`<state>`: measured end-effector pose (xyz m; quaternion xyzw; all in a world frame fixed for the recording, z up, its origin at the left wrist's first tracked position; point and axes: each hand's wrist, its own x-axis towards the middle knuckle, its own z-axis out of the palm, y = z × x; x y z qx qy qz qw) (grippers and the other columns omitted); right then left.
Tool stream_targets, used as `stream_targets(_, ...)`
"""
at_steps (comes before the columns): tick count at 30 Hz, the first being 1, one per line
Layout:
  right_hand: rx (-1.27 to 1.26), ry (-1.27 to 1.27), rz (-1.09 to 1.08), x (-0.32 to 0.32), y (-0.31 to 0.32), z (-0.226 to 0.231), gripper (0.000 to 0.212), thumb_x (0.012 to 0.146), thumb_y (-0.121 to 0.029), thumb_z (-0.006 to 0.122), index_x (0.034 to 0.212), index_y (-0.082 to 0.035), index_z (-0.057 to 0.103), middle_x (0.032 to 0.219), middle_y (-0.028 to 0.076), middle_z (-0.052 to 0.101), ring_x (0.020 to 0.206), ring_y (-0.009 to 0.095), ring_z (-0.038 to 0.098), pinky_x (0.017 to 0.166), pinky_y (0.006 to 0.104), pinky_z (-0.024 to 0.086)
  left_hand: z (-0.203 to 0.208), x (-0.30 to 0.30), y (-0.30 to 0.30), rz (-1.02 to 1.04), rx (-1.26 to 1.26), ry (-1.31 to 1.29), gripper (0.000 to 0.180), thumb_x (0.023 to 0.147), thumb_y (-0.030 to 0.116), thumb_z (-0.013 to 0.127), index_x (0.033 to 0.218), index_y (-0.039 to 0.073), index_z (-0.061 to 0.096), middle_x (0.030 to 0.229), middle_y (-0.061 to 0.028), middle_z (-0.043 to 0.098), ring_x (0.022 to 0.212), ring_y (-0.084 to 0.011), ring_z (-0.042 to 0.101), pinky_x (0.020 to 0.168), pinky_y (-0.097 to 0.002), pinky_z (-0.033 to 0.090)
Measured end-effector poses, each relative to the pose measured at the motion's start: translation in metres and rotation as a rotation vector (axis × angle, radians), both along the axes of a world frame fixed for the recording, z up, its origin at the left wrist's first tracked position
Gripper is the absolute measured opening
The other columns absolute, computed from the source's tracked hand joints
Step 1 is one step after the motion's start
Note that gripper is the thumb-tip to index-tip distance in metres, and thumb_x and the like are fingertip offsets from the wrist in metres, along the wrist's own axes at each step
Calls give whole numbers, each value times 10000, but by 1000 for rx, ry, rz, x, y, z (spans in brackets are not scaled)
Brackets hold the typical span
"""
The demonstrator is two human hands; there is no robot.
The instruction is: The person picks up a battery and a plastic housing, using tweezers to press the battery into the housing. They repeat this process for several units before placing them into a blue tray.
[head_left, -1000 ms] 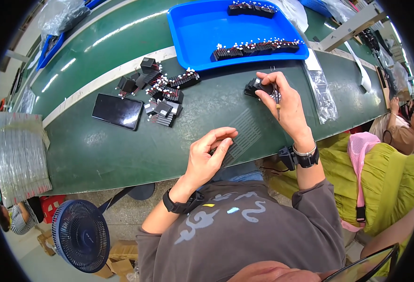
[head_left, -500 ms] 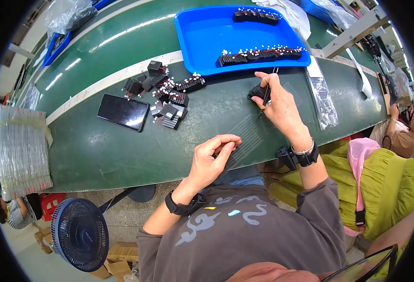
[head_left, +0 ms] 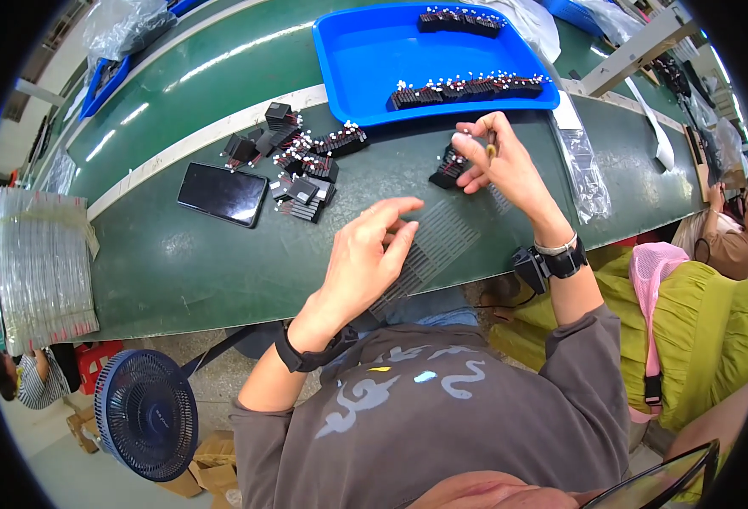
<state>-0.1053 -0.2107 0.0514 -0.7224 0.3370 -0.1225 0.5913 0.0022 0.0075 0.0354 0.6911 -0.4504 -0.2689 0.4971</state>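
Note:
In my right hand are the tweezers, now seen nearly end-on between the fingers. Beside its fingertips stands a short row of black blocks with thin red wires and white connectors. My left hand hovers over the table with thumb and fingers apart, nothing visible between them. Under and beside it lies a clear slotted plastic sheet. To the left is a loose pile of the same black wired blocks, some in short stacks.
A blue tray at the back holds two rows of black wired blocks. A dark phone lies left of the pile. Stacked clear plastic trays stand at the far left, above a fan. A clear plastic bag lies at right.
My left hand has moved left, its fingers spreading from a pinch. My right hand has turned over, swinging the tweezers from upright to end-on; the small row of blocks sits slightly further left.

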Motion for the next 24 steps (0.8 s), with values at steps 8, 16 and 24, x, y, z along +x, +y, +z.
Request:
stream_targets(8, -181, -174, 12, -10, -31, -38, 157, 1006, -158, 582, 1033, -55, 466, 1160, 125, 632, 876, 122, 639, 748, 243, 547, -3, 5, -51, 15, 116, -564, 682, 849, 225, 750, 1405, 14, 417, 1071, -194, 634, 883, -323, 669, 741, -413, 559)
stream_targets(16, -59, -291, 129, -11, -25, -58, 48, 1009, -10, 500, 1018, -40, 464, 1037, 78, 613, 895, 107, 624, 796, 261, 556, -21, 15, -87, 2, 90, -719, 755, 787, 190, 773, 1406, 13, 377, 972, -170, 629, 912, -359, 621, 770, -453, 525)
stream_targets(24, 179, -270, 179, -7, -6, -42, 67, 997, 21, 491, 997, -39, 461, 1135, 133, 613, 906, 126, 651, 793, 275, 579, -13, 28, -77, -53, 40, -749, 534, 776, 157, 767, 1260, 69, 561, 893, -103, 651, 902, -308, 611, 777, -417, 519)
